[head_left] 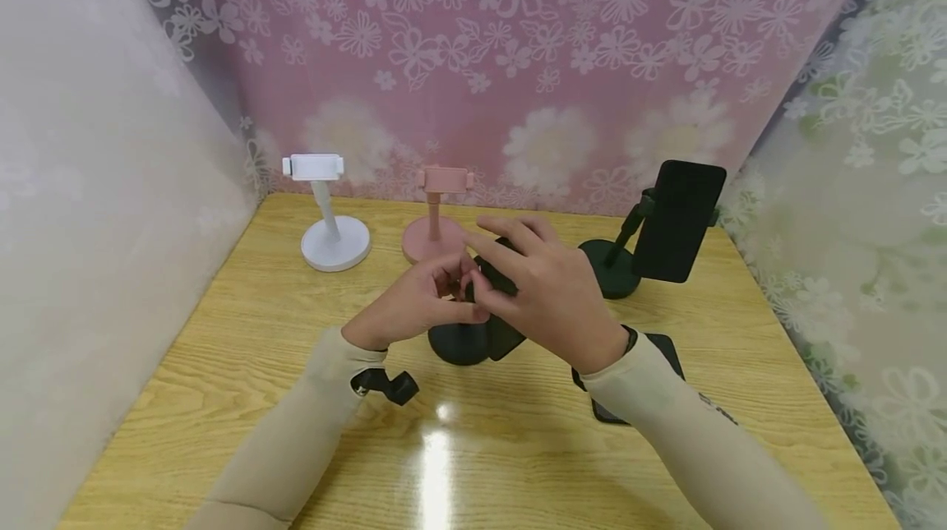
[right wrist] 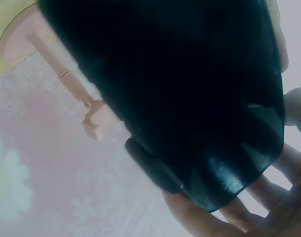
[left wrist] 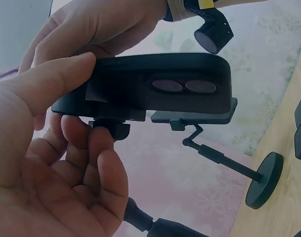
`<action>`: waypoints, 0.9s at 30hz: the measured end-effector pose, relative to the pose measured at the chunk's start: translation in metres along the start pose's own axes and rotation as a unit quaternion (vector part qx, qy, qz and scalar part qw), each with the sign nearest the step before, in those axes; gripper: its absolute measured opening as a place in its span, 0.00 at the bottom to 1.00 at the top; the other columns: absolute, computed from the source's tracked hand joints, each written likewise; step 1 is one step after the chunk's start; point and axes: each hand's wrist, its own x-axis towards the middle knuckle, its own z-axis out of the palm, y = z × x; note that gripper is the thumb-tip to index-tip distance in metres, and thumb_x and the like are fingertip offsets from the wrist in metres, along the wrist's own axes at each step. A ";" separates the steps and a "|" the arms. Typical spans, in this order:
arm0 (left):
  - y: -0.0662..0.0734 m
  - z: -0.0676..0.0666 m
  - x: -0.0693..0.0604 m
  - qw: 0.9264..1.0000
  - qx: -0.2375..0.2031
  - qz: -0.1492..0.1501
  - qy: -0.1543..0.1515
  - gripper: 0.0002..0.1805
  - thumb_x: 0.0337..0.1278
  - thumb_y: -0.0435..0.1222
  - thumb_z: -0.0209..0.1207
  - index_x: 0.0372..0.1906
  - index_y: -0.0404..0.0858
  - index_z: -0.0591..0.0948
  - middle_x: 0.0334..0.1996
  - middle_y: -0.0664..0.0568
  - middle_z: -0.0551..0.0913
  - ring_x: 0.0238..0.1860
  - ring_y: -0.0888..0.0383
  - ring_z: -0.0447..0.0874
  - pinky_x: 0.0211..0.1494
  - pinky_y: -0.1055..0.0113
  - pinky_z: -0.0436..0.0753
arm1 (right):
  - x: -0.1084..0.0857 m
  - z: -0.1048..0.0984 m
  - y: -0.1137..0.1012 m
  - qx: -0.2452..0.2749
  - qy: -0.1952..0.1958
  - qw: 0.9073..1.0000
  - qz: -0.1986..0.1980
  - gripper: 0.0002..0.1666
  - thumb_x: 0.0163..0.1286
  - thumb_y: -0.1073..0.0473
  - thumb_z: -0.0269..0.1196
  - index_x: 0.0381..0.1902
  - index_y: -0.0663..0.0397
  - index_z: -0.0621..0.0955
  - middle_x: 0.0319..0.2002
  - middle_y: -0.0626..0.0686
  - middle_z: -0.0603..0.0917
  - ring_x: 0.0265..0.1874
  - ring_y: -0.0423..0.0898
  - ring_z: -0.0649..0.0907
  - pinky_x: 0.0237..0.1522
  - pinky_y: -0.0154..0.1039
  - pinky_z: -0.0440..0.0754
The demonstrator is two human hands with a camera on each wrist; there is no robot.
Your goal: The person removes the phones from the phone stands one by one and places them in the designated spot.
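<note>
Both hands meet at a black phone (head_left: 506,339) above the round base (head_left: 459,345) of a black phone stand. In the left wrist view, my left hand (left wrist: 56,133) has its thumb on the upper edge of the phone (left wrist: 190,74), which shows two round lenses. Its other fingers curl beneath, against the stand's clamp (left wrist: 112,128). My right hand (head_left: 551,292) reaches over from the right and holds the phone, with fingers spread. The phone's dark face (right wrist: 165,89) fills the right wrist view, a clamp arm (right wrist: 152,165) at its edge. The hands partly hide the clamp.
A white phone stand (head_left: 335,244) and a pink one (head_left: 434,238) stand at the back left. At the right, a dark stand (head_left: 610,267) bears another black phone (head_left: 681,220). Below the right forearm lies a dark flat device (head_left: 667,353), partly covered.
</note>
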 end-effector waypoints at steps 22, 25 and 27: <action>-0.002 0.000 0.002 1.000 -0.012 0.002 0.009 0.11 0.65 0.35 0.70 0.47 0.39 0.80 0.41 0.45 0.82 0.40 0.46 0.82 0.45 0.57 0.83 | -0.002 0.003 0.004 0.014 0.008 1.000 -0.010 0.27 0.68 0.56 0.71 0.64 0.51 0.84 0.56 0.55 0.86 0.56 0.55 0.81 0.38 0.48 0.88; -0.002 -0.001 0.002 1.000 -0.001 0.004 0.009 0.11 0.66 0.37 0.69 0.48 0.40 0.80 0.42 0.45 0.82 0.41 0.45 0.81 0.46 0.57 0.83 | -0.002 0.003 0.005 0.017 0.012 1.000 -0.010 0.27 0.67 0.56 0.71 0.64 0.52 0.83 0.56 0.55 0.86 0.56 0.55 0.81 0.37 0.48 0.88; -0.001 -0.001 0.002 1.000 0.009 0.014 0.006 0.11 0.67 0.36 0.68 0.49 0.40 0.80 0.42 0.46 0.82 0.41 0.46 0.81 0.47 0.56 0.82 | -0.003 0.003 0.006 0.019 0.014 1.000 -0.010 0.27 0.67 0.56 0.71 0.64 0.52 0.83 0.55 0.55 0.86 0.56 0.55 0.81 0.35 0.48 0.88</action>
